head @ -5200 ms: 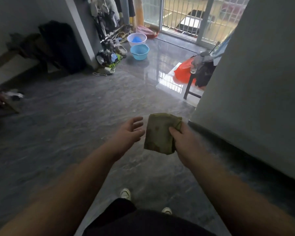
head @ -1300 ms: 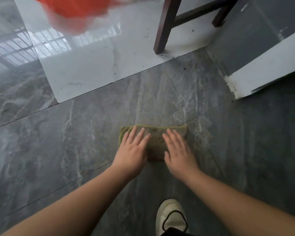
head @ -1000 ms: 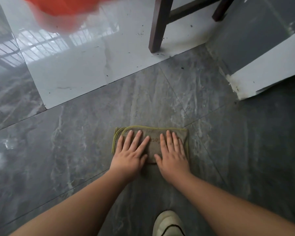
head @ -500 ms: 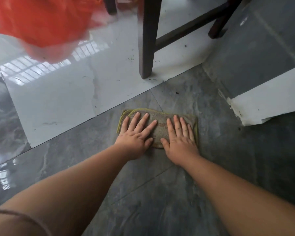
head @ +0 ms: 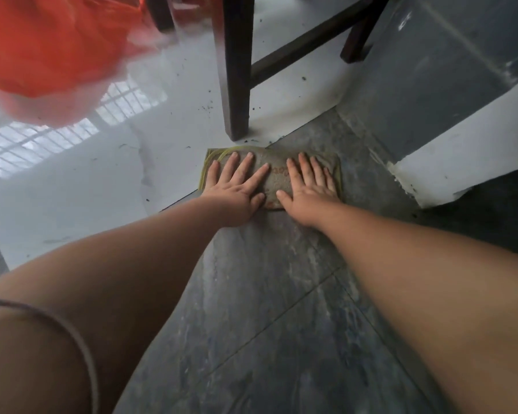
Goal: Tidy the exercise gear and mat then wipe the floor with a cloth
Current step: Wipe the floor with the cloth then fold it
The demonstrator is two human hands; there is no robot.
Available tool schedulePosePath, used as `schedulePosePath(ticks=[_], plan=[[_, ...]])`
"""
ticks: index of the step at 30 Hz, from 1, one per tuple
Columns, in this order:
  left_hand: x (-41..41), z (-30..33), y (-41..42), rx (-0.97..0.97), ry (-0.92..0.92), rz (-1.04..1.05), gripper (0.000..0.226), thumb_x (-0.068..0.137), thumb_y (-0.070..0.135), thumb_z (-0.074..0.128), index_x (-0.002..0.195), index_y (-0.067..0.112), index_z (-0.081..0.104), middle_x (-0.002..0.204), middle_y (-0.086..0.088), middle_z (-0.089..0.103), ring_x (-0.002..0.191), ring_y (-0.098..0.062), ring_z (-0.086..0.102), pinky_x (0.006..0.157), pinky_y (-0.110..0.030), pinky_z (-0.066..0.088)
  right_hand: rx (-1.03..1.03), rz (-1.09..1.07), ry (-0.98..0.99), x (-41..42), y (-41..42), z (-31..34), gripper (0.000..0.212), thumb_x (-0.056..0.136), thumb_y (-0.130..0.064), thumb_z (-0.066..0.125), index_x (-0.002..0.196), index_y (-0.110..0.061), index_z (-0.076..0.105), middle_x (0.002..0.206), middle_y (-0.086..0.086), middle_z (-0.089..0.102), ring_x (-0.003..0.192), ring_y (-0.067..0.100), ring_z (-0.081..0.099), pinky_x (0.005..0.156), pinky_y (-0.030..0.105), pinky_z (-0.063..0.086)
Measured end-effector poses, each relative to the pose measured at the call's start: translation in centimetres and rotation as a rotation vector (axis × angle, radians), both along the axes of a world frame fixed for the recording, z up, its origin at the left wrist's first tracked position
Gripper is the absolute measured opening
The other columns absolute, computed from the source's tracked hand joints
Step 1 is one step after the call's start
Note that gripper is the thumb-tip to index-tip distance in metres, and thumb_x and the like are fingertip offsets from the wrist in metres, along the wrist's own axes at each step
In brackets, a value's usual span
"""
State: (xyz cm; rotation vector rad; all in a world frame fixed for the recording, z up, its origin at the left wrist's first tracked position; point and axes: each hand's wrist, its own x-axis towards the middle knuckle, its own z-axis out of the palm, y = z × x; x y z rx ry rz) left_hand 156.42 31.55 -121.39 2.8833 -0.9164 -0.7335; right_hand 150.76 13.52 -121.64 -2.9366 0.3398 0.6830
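Observation:
A folded olive-green cloth lies flat on the grey marble floor, right at the seam with a white glossy tile. My left hand presses on its left half with straight, spread fingers. My right hand presses on its right half, fingers straight and close together. Both arms stretch forward from the bottom of the head view. The cloth's far edge sits just short of a dark wooden leg.
A dark wooden furniture leg with a crossbar stands directly beyond the cloth. An orange plastic bag hangs at the upper left. A grey wall with a white base strip closes the right side.
Both hands have slid the cloth forward across the grey floor to the edge of the white tile, close to the wooden leg. Earlier I held the cloth in the air while standing.

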Motion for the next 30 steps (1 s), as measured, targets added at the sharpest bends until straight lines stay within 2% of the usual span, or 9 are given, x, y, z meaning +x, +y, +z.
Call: schedulePosePath(ticks=[5,16,19,21,24,27,30], plan=[[-4.4,-0.1,0.0,-0.041,0.005,0.034,0.063,0.101,0.055,0.015,0.154,0.039,-0.015,0.165,-0.001,-0.019,0.15,-0.028,-0.022,0.118,-0.055,-0.013,-0.021,0.048,-0.01,-2.6,-0.6,0.1,0.075,0.098,-0.059,0.026,0.156,-0.029,-0.011,0.165,-0.003,-0.019,0.151,0.016,-0.018,0.122,0.041,-0.009],[-21.7,-0.2,1.2,-0.141,0.021,-0.204,0.065,0.102,0.053,0.017,0.155,0.035,-0.016,0.165,-0.003,-0.018,0.15,-0.03,-0.021,0.117,-0.058,-0.014,-0.048,-0.101,0.077,-24.2,0.6,1.5,0.077,0.098,-0.059,0.025,0.155,-0.026,-0.015,0.163,-0.001,-0.023,0.15,0.017,-0.02,0.122,0.04,-0.009],[-26.3,-0.1,2.5,-0.163,0.044,-0.244,0.065,0.102,0.052,0.018,0.155,0.036,-0.016,0.165,-0.002,-0.018,0.15,-0.03,-0.022,0.117,-0.057,-0.016,-0.053,-0.148,0.104,-29.9,2.5,1.7,0.081,0.089,-0.066,0.011,0.154,-0.026,-0.019,0.159,-0.004,-0.029,0.15,0.017,-0.022,0.122,0.04,-0.01],[-29.9,0.0,3.3,-0.187,0.077,-0.228,0.064,0.103,0.05,0.019,0.155,0.035,-0.016,0.165,-0.002,-0.019,0.149,-0.029,-0.023,0.116,-0.057,-0.019,-0.058,-0.162,0.13,-33.6,3.5,1.8,0.083,0.083,-0.067,0.002,0.148,-0.026,-0.028,0.154,-0.005,-0.036,0.148,0.015,-0.027,0.122,0.04,-0.011],[-35.5,0.4,5.4,-0.208,0.12,-0.153,0.063,0.104,0.046,0.017,0.154,0.034,-0.018,0.163,-0.001,-0.022,0.147,-0.029,-0.029,0.114,-0.055,-0.024,-0.064,-0.099,0.193,-37.9,4.8,2.1,0.082,0.082,-0.066,0.001,0.142,-0.026,-0.037,0.152,-0.003,-0.042,0.143,0.014,-0.037,0.121,0.039,-0.014],[-38.9,0.3,7.1,-0.236,0.113,-0.031,0.062,0.104,0.043,0.017,0.154,0.033,-0.018,0.159,0.001,-0.027,0.143,-0.027,-0.035,0.113,-0.053,-0.027,-0.024,-0.004,0.204,-38.8,5.6,2.4,0.086,0.084,-0.068,0.008,0.146,-0.026,-0.034,0.153,-0.002,-0.043,0.142,0.014,-0.039,0.12,0.039,-0.016],[-39.6,-0.2,7.3,-0.277,0.076,0.06,0.063,0.103,0.042,0.023,0.157,0.032,-0.008,0.161,0.001,-0.02,0.146,-0.027,-0.028,0.116,-0.052,-0.022,-0.03,0.079,0.189,-37.6,5.8,2.3,0.089,0.085,-0.07,0.014,0.147,-0.025,-0.031,0.155,0.0,-0.039,0.144,0.015,-0.035,0.121,0.041,-0.016]])
